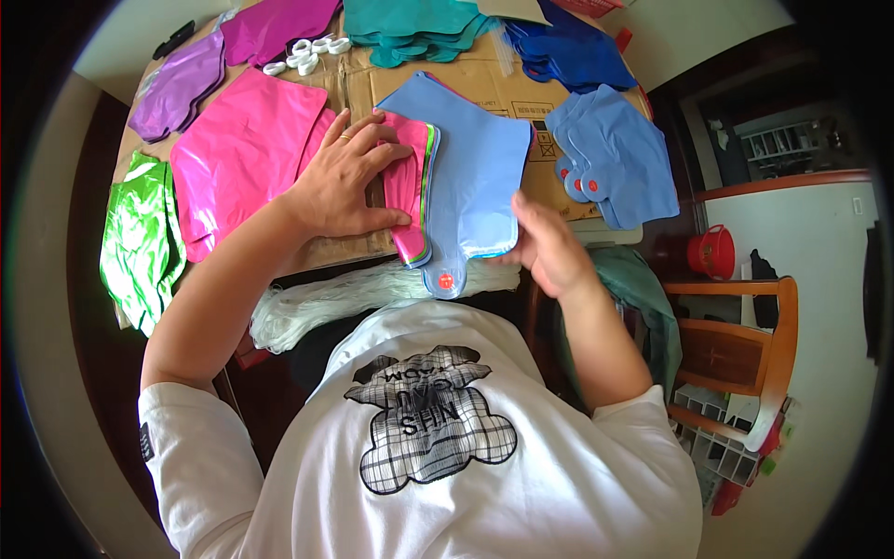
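The left hand (340, 189), spread open, should press the pink sheets (403, 191) flat; the half-curled right hand (552, 250), hold unclear, should steady the blue sheets (477, 172).

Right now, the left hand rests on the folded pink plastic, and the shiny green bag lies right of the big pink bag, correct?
Not quite: the head view shows the shiny green bag lying left of the big pink bag. The left hand does rest on the folded pink plastic.
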`<state>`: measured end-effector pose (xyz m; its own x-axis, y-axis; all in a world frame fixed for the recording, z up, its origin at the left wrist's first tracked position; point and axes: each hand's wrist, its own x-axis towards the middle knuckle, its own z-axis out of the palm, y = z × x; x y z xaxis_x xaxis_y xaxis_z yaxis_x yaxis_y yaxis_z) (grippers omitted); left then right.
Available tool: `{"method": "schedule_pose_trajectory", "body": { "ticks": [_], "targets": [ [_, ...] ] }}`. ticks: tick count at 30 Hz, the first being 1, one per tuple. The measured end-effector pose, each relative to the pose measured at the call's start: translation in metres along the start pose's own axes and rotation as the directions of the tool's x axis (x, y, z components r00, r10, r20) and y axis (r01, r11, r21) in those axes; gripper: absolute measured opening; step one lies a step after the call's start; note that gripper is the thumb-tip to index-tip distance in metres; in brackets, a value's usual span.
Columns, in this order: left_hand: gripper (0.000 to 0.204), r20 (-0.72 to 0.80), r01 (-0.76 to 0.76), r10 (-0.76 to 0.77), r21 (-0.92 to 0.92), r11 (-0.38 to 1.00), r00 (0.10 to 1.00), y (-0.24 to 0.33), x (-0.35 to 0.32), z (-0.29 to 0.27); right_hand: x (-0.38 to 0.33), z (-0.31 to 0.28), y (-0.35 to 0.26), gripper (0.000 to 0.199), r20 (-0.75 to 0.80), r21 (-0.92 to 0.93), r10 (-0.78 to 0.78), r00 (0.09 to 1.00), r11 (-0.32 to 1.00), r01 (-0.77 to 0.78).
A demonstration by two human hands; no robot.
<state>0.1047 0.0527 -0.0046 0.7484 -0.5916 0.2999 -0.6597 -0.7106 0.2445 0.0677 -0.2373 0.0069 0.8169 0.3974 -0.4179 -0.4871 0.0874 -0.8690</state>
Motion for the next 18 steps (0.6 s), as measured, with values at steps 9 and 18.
{"method": "schedule_pose_trajectory", "body": {
  "ticks": [9, 18],
  "targets": [
    [0.073, -0.019, -0.04, 0.04, 0.002, 0.999, 0.999, -0.001, 0.001, 0.005, 0.07, -0.017, -0.055, 0.024, -0.102, -0.901, -0.475, 0.874, 0.417, 0.122],
    [0.075, -0.025, -0.036, 0.037, 0.037, 0.999, 0.999, 0.001, -0.002, 0.002, 0.063, 0.048, -0.056, 0.03, 0.214, -0.952, -0.778, 0.59, -0.032, 0.303]
  ]
}}
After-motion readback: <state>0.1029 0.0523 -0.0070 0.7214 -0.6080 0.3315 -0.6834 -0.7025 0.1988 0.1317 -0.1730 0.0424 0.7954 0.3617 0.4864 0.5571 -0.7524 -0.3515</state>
